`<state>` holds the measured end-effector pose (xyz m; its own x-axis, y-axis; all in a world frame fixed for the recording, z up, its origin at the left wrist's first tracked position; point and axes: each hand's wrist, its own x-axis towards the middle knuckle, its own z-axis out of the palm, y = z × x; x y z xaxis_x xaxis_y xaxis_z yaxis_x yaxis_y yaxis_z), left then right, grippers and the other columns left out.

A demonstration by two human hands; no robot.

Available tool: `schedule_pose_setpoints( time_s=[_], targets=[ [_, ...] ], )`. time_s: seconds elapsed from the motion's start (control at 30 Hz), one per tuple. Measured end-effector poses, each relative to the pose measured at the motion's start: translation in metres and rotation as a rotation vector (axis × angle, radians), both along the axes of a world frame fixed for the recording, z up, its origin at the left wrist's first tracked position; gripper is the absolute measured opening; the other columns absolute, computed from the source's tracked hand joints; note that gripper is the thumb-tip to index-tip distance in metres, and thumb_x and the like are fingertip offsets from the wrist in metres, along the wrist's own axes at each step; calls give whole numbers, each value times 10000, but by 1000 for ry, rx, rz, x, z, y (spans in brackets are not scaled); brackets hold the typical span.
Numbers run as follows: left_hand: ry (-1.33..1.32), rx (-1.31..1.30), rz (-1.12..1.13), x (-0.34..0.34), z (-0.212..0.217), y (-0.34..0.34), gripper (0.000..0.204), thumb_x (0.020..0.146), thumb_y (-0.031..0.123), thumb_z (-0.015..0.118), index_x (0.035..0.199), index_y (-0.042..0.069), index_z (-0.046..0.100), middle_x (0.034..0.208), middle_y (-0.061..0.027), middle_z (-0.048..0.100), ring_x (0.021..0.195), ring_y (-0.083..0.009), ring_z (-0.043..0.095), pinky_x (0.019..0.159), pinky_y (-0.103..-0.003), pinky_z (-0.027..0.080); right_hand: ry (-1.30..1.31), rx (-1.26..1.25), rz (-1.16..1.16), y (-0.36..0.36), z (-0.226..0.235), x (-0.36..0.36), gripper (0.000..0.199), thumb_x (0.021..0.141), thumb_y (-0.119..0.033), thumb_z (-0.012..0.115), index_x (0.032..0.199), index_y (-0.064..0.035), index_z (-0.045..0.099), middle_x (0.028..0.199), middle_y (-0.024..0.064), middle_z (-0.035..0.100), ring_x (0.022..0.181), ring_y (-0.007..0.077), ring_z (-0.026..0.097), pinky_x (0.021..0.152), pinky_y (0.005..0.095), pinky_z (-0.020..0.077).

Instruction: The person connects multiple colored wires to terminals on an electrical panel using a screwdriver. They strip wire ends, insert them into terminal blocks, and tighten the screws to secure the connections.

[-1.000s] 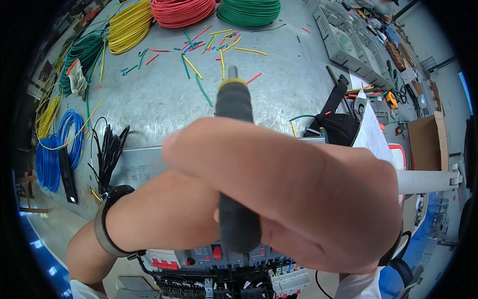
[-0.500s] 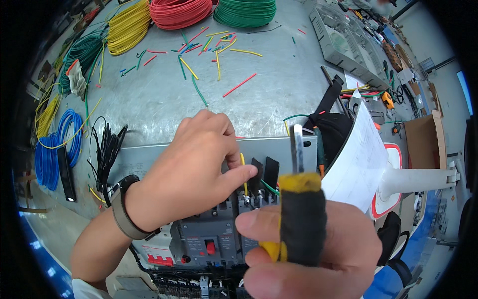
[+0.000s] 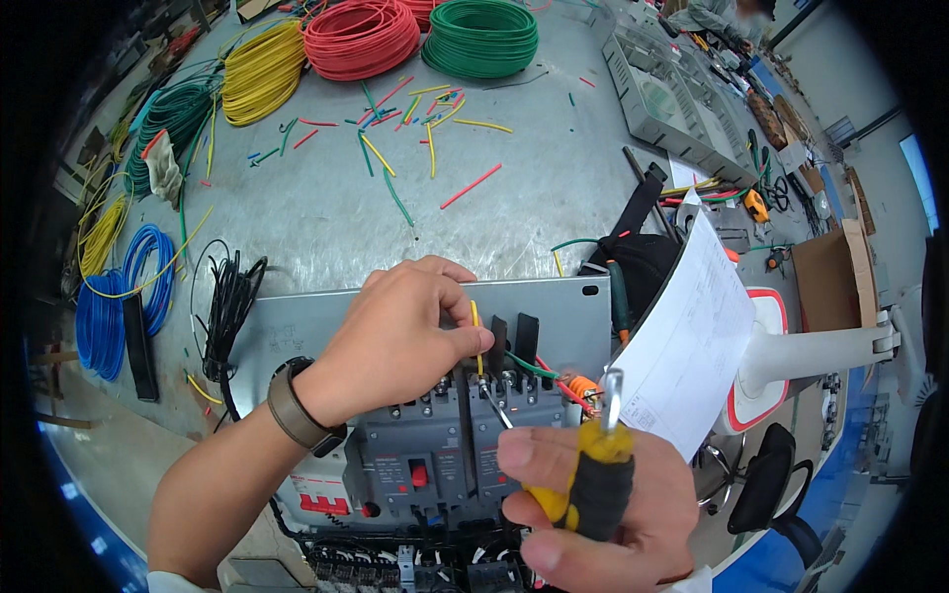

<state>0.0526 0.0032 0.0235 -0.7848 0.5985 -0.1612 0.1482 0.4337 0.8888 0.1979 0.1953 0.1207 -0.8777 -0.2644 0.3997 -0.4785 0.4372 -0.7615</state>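
My left hand (image 3: pixel 407 321), coming in from the left with a watch on the wrist, pinches a short yellow wire (image 3: pixel 475 321) between thumb and fingers. The wire's lower end is at a terminal on top of a dark grey circuit breaker (image 3: pixel 417 450) with a red toggle. In my right hand (image 3: pixel 647 509) is a screwdriver (image 3: pixel 600 486) with a yellow and black handle, its metal shaft pointing up. A thin metal shaft (image 3: pixel 496 406) runs from the terminal screw towards my right fingertips; I cannot tell which tool it belongs to. Black divider plates (image 3: pixel 528 336) rise beside the yellow wire.
The breakers sit on a grey metal panel (image 3: pixel 297 326). Red (image 3: pixel 361 44), green (image 3: pixel 482 40), yellow (image 3: pixel 262 74) and blue wire coils (image 3: pixel 102 326) ring the bench, with cut wire scraps between. A paper sheet (image 3: pixel 682 346) and white stand (image 3: pixel 811 353) are at right.
My right hand and the screwdriver have moved lower and farther from the view, showing the metal shaft at the terminal. My left hand keeps hold of the yellow wire.
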Motion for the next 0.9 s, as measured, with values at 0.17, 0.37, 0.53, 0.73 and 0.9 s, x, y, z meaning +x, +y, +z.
schedule_pose_setpoints(
  time_s=[0.17,0.37,0.53,0.73,0.9],
  targets=[
    [-56,-19,36,0,0,2,167,898,54,865,815,-36,751,1114,-179,759,1347,-289,654,925,-384,549,350,-28,39,-11,-31,-7,344,788,-81,873,1109,-180,800,1084,214,783,924,318,816,731,370,678],
    [-67,-18,35,-1,-2,2,168,899,76,867,822,-31,763,1173,-190,746,1345,-282,654,953,-378,543,195,54,158,-2,-23,-5,450,820,-105,845,1251,-204,763,1184,187,759,1023,347,813,784,376,678],
    [-29,-9,-5,-2,1,6,177,904,95,870,823,-26,769,1187,-191,743,1332,-272,659,948,-380,547,198,369,52,1,14,4,418,853,-98,856,1254,-165,759,1117,156,789,948,308,819,731,394,644],
    [-32,-3,9,-2,-8,1,192,901,124,877,819,-18,778,1178,-195,762,1294,-269,684,932,-386,560,185,764,-285,-17,57,27,374,865,-87,875,1227,-94,784,835,67,760,707,247,743,615,358,531],
    [44,-46,-4,-3,-8,1,236,907,169,877,801,-19,782,1205,-195,778,1249,-252,703,930,-387,567,18,924,-412,-38,86,40,390,754,-142,883,1141,-106,845,851,38,703,746,236,672,633,389,533]
  ],
)
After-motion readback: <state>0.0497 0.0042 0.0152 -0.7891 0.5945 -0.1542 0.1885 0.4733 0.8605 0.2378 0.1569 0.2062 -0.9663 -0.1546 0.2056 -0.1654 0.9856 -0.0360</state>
